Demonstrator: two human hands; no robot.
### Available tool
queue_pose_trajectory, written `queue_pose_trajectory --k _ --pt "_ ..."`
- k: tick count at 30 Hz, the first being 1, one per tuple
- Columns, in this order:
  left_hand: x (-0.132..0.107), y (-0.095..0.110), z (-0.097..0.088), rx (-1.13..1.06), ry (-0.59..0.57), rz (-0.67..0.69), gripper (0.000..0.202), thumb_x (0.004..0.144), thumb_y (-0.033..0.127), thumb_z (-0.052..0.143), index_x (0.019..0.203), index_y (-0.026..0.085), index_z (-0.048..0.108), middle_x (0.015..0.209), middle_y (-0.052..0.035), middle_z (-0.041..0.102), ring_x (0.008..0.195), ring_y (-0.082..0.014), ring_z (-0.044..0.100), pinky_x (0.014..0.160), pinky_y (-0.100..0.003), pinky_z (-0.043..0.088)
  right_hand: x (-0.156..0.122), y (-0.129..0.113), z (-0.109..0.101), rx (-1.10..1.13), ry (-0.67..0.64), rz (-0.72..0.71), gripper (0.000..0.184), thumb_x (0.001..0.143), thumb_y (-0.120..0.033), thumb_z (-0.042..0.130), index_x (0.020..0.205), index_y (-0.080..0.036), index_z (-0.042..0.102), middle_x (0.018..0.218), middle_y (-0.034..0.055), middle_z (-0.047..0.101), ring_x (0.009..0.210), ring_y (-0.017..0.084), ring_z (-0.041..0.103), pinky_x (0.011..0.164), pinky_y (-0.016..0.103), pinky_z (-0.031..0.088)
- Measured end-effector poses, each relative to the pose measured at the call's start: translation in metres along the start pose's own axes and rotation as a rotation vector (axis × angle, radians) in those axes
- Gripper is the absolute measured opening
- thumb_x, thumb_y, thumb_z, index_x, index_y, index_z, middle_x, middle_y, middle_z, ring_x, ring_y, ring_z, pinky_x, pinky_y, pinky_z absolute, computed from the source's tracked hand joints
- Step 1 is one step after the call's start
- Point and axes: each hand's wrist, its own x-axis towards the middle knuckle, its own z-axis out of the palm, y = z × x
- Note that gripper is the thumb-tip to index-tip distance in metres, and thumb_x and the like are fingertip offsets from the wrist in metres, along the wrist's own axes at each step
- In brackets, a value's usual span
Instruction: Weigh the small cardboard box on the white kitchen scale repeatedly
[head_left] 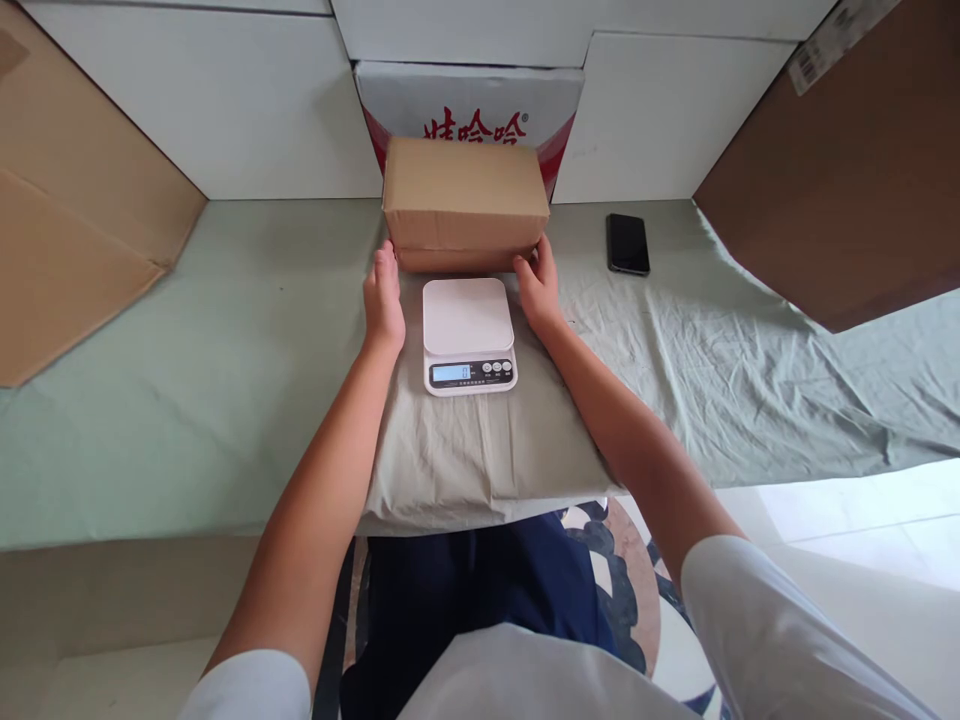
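A closed brown cardboard box is held between my two hands, just behind a white digital kitchen scale. My left hand presses against the lower left side of the box. At its lower right corner, my right hand grips with the thumb on the front face and the fingers round the side. The scale's platform is bare, and its lit display reads 0. Whether the underside of the box touches the cloth is hidden.
Grey-green cloth covers the table. A black smartphone lies to the right. Behind the box stands a white printed carton with red characters. Large cardboard sheets flank the table at left and right.
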Motion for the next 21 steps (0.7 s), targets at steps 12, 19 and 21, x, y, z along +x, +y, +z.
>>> queue_pose_trajectory --k 12,19,21 --pt "-0.059 0.088 -0.007 0.029 0.055 0.319 0.071 0.088 0.096 0.071 0.120 0.033 0.069 0.147 -0.0088 0.070 0.144 -0.0331 0.069 0.107 -0.044 0.064 -0.042 -0.087 -0.031 -0.066 -0.129 -0.164 0.094 0.086 -0.091 0.075 0.164 -0.046 0.049 0.160 0.0096 0.054 0.154 0.036 0.056 0.127 0.056 0.060" --pt "-0.107 0.084 -0.017 -0.019 0.067 0.289 0.062 0.085 0.085 0.080 0.101 0.028 0.064 0.122 -0.0113 0.072 0.110 -0.0300 0.074 0.084 -0.040 0.064 -0.110 -0.098 -0.039 -0.002 -0.133 -0.144 0.082 0.093 -0.076 0.079 0.156 -0.040 0.040 0.157 0.0108 0.057 0.144 0.032 0.066 0.116 0.054 0.066" --pt "-0.104 0.075 -0.017 -0.024 0.094 0.332 0.061 0.084 0.081 0.084 0.102 0.028 0.062 0.116 -0.0100 0.070 0.107 -0.0283 0.073 0.087 -0.040 0.064 -0.114 -0.099 -0.038 -0.009 -0.110 -0.162 0.083 0.094 -0.075 0.078 0.157 -0.039 0.038 0.161 0.0122 0.055 0.148 0.033 0.064 0.118 0.054 0.065"
